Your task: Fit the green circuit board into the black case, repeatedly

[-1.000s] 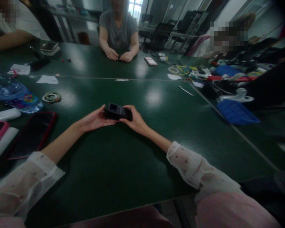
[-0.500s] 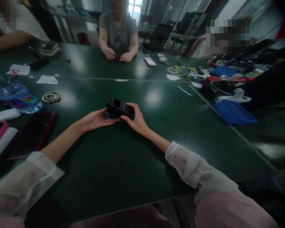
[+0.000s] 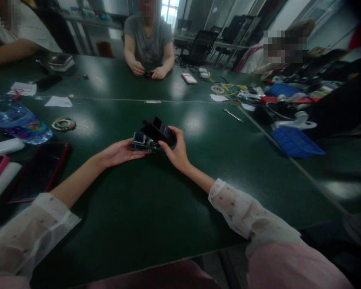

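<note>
Black plastic casing (image 3: 159,130) with a window and a row of small buttons has just come away from the green circuit board (image 3: 150,145) it sat over, so the two parts now show separately, the board's small screen (image 3: 139,138) and components bare at its left end. The right hand (image 3: 179,152) pinches the casing by its near end, thumb on the close side and fingers over the far side, and has tipped it up towards the right. The left hand (image 3: 118,153) is palm up, its fingers almost straight under the board, with the thumb by the left end; it cradles the board more than it squeezes it. The casing lies up and to the right of the board, slanting above its right end; whether they still touch there cannot be told. Both parts are held above the dark green counter (image 3: 156,212). Left of the left hand, well apart, lie a coiled bracelet (image 3: 64,124) and a red-edged dark phone (image 3: 40,172).
</note>
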The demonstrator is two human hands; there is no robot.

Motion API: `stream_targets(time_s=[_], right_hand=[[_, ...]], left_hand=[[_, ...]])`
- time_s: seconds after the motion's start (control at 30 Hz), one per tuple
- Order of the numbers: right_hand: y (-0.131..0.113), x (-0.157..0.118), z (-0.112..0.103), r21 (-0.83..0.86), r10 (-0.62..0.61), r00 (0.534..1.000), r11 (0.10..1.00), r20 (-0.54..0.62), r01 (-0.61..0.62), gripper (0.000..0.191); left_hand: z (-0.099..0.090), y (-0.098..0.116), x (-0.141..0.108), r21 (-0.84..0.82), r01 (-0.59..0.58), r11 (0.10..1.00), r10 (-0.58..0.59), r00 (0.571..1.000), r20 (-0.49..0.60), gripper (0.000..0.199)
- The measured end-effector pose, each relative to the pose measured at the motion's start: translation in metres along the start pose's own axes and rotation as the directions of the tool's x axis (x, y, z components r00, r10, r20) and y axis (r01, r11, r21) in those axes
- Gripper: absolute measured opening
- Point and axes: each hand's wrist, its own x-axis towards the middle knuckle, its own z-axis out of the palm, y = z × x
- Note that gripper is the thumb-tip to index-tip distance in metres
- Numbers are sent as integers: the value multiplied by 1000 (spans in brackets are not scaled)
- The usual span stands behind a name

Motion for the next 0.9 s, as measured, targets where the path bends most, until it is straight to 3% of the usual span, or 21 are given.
stream_targets(time_s=[0.3, 0.57, 0.9], right_hand=[[16, 6, -4, -114, 39, 990, 992, -134, -55, 52], [42, 9, 6, -261, 134, 991, 958, 29, -122, 50], [41, 8, 5, -257, 130, 991, 959, 30, -118, 51]], left_hand=[[0, 1, -1, 6, 3, 1000, -3, 1000, 23, 55], [-4, 0, 1, -1, 5, 1000, -5, 1000, 26, 57], [1, 2, -2, -9, 7, 1000, -7, 1000, 14, 58]])
